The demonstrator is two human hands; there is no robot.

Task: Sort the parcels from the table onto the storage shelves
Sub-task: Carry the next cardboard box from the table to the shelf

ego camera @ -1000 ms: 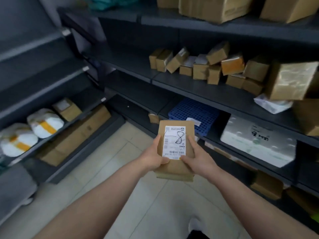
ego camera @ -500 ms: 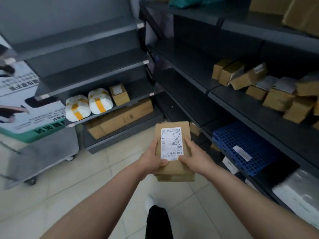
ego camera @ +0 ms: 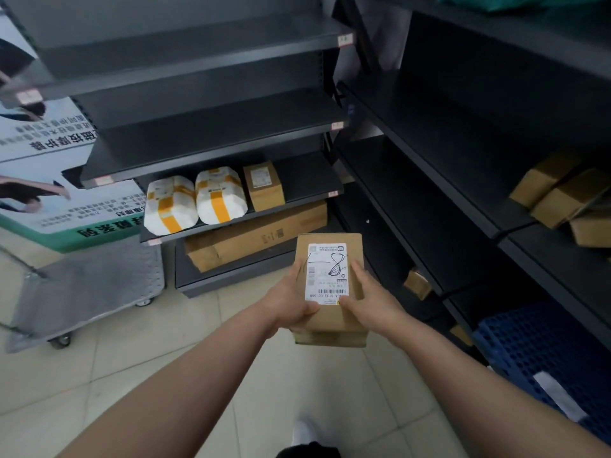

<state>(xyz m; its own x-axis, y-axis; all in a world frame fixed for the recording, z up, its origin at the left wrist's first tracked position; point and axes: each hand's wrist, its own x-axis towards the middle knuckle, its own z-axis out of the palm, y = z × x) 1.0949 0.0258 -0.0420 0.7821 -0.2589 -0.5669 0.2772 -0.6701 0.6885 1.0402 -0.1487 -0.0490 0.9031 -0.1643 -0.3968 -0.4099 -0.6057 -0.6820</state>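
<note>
I hold a small brown cardboard parcel [ego camera: 355, 259] with a white shipping label marked "8" in front of me, above the tiled floor. My left hand [ego camera: 289, 302] grips its left edge and my right hand [ego camera: 372, 302] grips its right edge. Ahead stands a dark shelf unit [ego camera: 211, 130]. On its lower shelf [ego camera: 304, 181] lie two white parcels with orange tape [ego camera: 195, 201] and a small brown box [ego camera: 264, 186]. A long flat carton [ego camera: 258, 238] lies on the shelf beneath.
A second dark shelf unit [ego camera: 446, 193] runs along the right, with brown boxes [ego camera: 562, 196] on one level and a blue plastic crate [ego camera: 542, 352] low down. A grey platform trolley [ego camera: 86, 292] stands at the left before a printed poster [ego camera: 46, 153].
My view has swung left from the right shelves toward the corner shelf unit, which now looks nearer. The parcel stays gripped in both hands.
</note>
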